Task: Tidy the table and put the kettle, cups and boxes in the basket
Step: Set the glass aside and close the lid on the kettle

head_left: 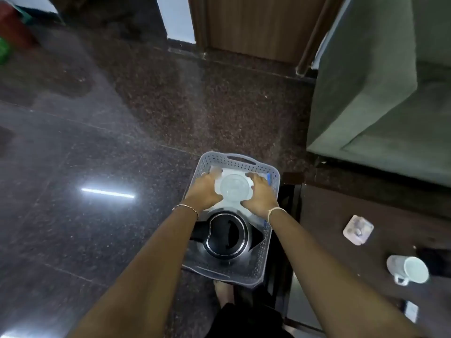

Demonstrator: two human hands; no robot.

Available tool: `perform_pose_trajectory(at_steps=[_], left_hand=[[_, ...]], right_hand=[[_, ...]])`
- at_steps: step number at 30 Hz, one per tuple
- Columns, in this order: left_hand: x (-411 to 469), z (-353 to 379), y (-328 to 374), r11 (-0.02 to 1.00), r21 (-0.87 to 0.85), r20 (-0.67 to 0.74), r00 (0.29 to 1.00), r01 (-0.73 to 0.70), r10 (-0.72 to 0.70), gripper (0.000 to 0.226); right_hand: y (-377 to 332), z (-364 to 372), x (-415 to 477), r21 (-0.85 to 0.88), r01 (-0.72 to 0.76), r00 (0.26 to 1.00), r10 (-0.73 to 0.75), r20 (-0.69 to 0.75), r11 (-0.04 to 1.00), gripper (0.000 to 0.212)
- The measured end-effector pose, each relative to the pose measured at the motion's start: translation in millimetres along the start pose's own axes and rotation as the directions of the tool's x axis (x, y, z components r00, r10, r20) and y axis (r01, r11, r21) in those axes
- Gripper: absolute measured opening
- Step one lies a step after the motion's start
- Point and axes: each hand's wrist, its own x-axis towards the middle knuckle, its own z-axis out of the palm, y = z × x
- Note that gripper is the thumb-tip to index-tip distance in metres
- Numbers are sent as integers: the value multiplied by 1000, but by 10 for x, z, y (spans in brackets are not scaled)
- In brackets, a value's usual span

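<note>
A grey perforated basket [244, 162] stands beside the dark table. In its near half lies a steel kettle with a black lid [228, 236]. In the far half a clear cup [234, 187] sits upright on white boxes [253, 217]. My left hand [204, 189] grips the cup's left side and my right hand [261, 193] grips its right side. Some way off, a white mug [410, 268] lies on its side on the table [329, 215] at the right.
A small clear square box [358, 230] and a white item [411, 311] are on the table too. A green sofa [380, 93] stands at the back right, a wooden door [256, 23] behind. Polished dark stone floor [97, 167] spreads left.
</note>
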Motion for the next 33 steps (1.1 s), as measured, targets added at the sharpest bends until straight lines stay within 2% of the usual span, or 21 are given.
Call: perform_pose_trajectory(at_steps=[2, 4, 6, 10, 13, 16, 20, 23, 26, 33], left_hand=[[128, 31, -9, 995, 85, 35, 998, -53, 51, 87], [234, 49, -28, 992, 112, 103, 994, -55, 43, 101], [324, 69, -40, 993, 114, 198, 980, -40, 17, 113], [400, 51, -58, 997, 70, 306, 952, -30, 7, 118], [403, 89, -33, 989, 134, 284, 958, -68, 27, 109], [400, 113, 12, 985, 139, 252, 966, -98, 60, 96], [362, 69, 162, 985, 136, 219, 973, -108, 77, 92], [309, -23, 382, 972, 179, 176, 977, -153, 121, 91], [218, -157, 680, 970, 140, 160, 972, -196, 173, 86], [-176, -222, 1478, 960, -2, 132, 952, -278, 276, 100]], right_hand=[[24, 49, 111, -26, -15, 999, 15, 33, 1000, 92], [67, 111, 189, -43, -36, 997, 39, 67, 998, 97], [108, 189, 249, -49, -23, 997, 26, 74, 999, 101], [112, 271, 306, 9, 2, 999, -2, 43, 1000, 100], [125, 294, 333, 39, -23, 999, 22, 25, 999, 88], [144, 270, 332, 61, -28, 999, 27, 27, 998, 89], [105, 176, 280, 133, -16, 1000, 18, -16, 991, 86], [57, -10, 182, 171, 20, 997, -7, -72, 985, 86], [-10, -311, 29, 189, 95, 987, -68, -144, 977, 83], [138, -1096, -598, 225, 198, 949, -129, -287, 954, 83]])
